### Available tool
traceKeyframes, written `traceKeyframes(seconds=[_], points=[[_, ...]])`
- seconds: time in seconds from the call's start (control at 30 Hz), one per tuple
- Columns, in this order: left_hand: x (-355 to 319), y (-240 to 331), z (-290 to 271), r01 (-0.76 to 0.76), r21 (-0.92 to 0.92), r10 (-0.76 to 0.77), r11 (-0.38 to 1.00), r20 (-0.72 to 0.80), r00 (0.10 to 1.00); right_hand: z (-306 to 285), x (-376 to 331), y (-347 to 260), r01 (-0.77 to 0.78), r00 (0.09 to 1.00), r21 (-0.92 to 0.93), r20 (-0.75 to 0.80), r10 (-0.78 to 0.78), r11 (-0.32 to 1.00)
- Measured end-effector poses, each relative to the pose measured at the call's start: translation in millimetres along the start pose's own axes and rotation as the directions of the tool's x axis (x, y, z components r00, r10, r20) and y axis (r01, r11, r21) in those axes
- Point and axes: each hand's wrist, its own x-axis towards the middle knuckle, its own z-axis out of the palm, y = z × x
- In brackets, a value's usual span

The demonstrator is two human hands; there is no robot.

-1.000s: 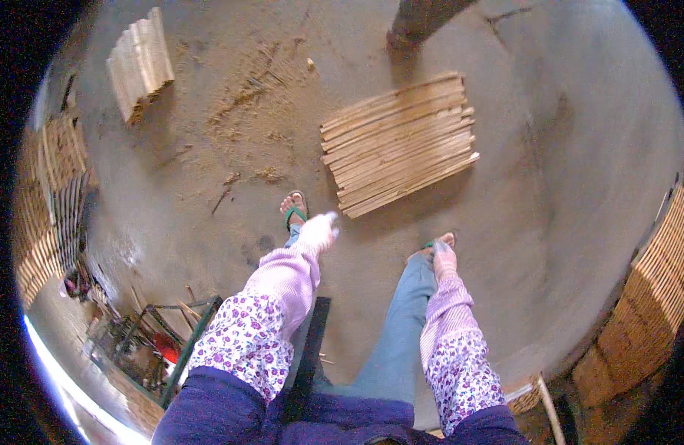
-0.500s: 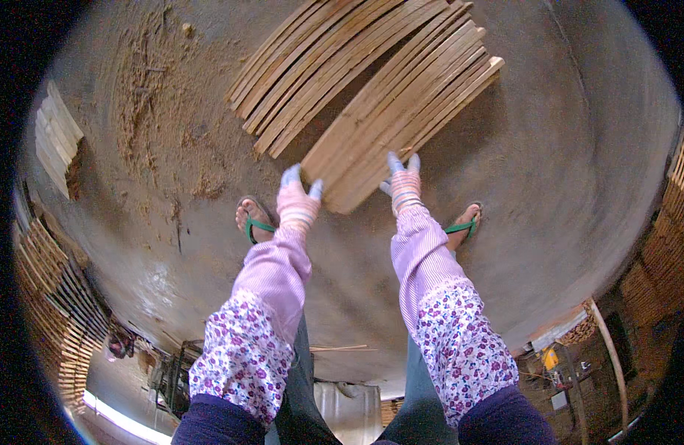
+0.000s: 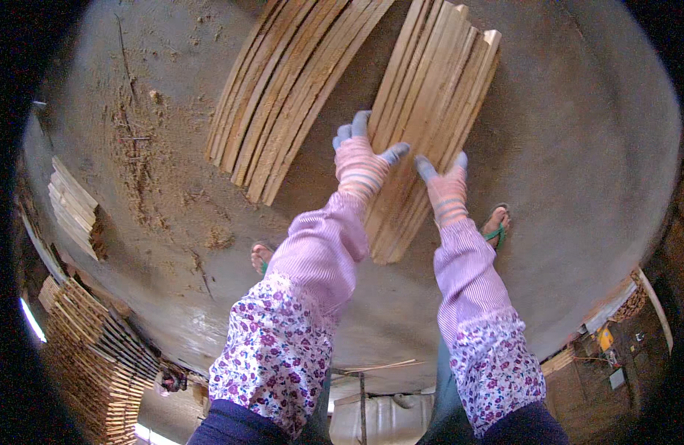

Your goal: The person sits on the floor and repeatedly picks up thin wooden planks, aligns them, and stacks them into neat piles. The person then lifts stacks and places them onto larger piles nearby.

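A stack of long, pale wooden strips (image 3: 431, 96) lies on the floor in front of me, between my two gloved hands. My left hand (image 3: 362, 159) is spread at the stack's left edge, its thumb reaching over the top and its fingers along the side. At the right edge, my right hand (image 3: 445, 185) has its thumb and a finger apart, with the thumb at the wood's top; its other fingers are hidden. Both gloves are pink with grey fingertips and striped cuffs. Beside this stack, to the left, a second row of wooden strips (image 3: 282, 104) lies across a narrow gap.
A smaller pile of short wood pieces (image 3: 75, 208) lies at the far left. Scattered sawdust (image 3: 145, 178) covers the floor left of the stacks. My sandalled feet (image 3: 497, 222) stand either side of the near stack. Slatted wood stacks (image 3: 97, 356) rise at the lower left.
Both hands have moved forward along the near stack from its near end, the left now reaching farther. The stacks appear turned more upright in view, and the view itself has shifted.
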Motion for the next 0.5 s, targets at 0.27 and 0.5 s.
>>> traceKeyframes(seconds=[0.27, 0.5], points=[[32.1, -45.1, -124.9, -0.274, 0.063, 0.281, 0.96, -0.148, 0.948, 70.8, -81.4, -85.8, 0.099, 0.995, -0.03, -0.002, -0.099, 0.995], [156.9, -74.0, -217.8, -0.183, 0.266, 0.169, 0.946, 0.073, 0.983, 170.1, -65.7, -169.9, 0.016, 0.986, -0.021, 0.164, -0.012, 1.0]])
